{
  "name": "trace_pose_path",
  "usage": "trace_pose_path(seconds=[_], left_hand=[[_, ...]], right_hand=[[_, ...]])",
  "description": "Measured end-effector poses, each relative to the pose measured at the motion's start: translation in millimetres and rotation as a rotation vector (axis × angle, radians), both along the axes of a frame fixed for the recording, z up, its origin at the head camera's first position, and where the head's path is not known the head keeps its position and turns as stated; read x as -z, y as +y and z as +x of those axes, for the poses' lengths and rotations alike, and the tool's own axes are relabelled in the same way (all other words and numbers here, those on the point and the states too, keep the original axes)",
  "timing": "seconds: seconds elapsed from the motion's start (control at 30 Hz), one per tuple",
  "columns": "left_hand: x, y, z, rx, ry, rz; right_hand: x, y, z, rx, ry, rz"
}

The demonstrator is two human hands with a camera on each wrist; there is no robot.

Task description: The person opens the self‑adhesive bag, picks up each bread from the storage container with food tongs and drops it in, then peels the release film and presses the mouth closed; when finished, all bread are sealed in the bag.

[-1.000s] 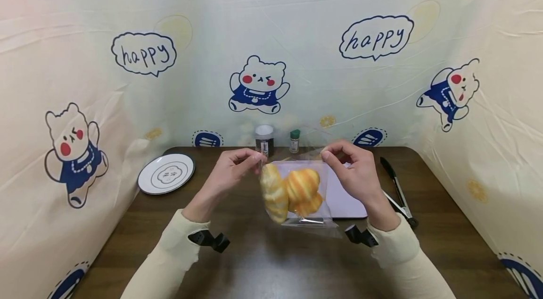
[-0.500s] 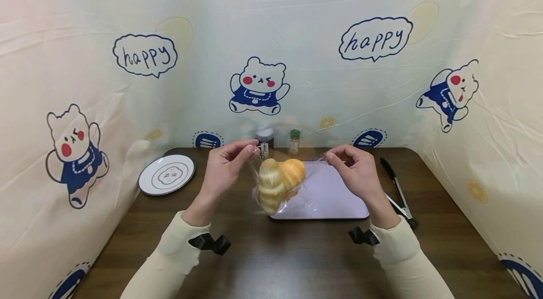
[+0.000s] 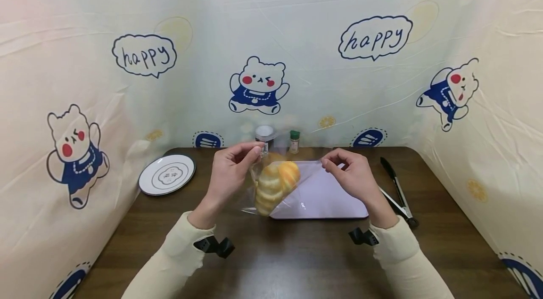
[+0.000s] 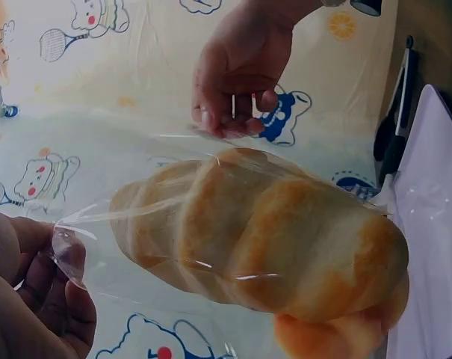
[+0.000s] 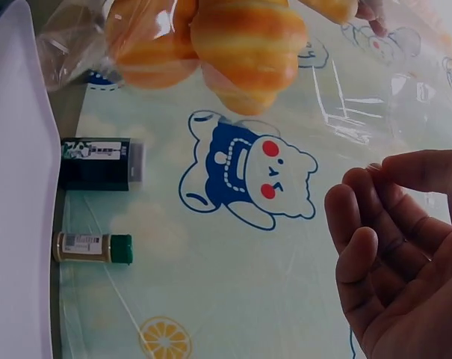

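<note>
A clear plastic bag [image 3: 292,202] with bread rolls inside hangs in front of me, stretched between both hands. My left hand [image 3: 229,169] pinches the bag's upper left edge between thumb and fingertips. Opposite it, my right hand [image 3: 353,174] pinches the upper right edge. Inside the bag, a pale, ridged croissant-shaped roll [image 3: 268,190] hangs in front of an orange-striped roll [image 3: 290,172], partly hiding it. In the left wrist view, the ridged roll [image 4: 263,232] fills the middle under the shiny film. The right wrist view shows orange-striped bread [image 5: 248,45] at the top.
Behind the bag lies a lilac tray [image 3: 339,200] on the dark wooden table [image 3: 271,261]. Black-handled tongs [image 3: 399,190] lie to its right. A white plate [image 3: 167,175] sits at left. At the back stand a white-lidded dark jar [image 3: 265,134] and a small green-capped shaker [image 3: 294,141].
The bag and bread have swung left and turned, so the pale roll now overlaps the orange one more. The bag's top was pulled wider midway; my hands are slightly closer again now.
</note>
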State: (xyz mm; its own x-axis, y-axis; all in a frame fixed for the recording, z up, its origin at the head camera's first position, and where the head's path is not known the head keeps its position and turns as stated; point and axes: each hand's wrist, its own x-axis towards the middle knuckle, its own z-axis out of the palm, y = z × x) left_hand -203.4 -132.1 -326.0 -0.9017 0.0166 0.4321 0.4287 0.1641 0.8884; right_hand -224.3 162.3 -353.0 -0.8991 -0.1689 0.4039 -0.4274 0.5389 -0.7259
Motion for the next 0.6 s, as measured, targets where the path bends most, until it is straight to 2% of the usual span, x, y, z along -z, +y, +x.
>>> trace_pose_path(seconds=[0.13,0.3,0.47,0.6], left_hand=[[-0.3,2,1.3,-0.017,0.001,-0.021],[2.7,2,1.1,-0.004,-0.006,-0.058],[5.3,0,0.4,-0.002,0.028,-0.104],[4.8,0,1.0,0.002,0.047,-0.117]], right_hand=[[1.3,-1,-1.0,-0.01,0.004,0.026],[-2.5,-3,2.1,-0.01,0.049,0.005],[-11.1,-11,10.1,-0.008,0.115,-0.024],[-21.6,-23,18.1,-0.052,0.189,-0.024]])
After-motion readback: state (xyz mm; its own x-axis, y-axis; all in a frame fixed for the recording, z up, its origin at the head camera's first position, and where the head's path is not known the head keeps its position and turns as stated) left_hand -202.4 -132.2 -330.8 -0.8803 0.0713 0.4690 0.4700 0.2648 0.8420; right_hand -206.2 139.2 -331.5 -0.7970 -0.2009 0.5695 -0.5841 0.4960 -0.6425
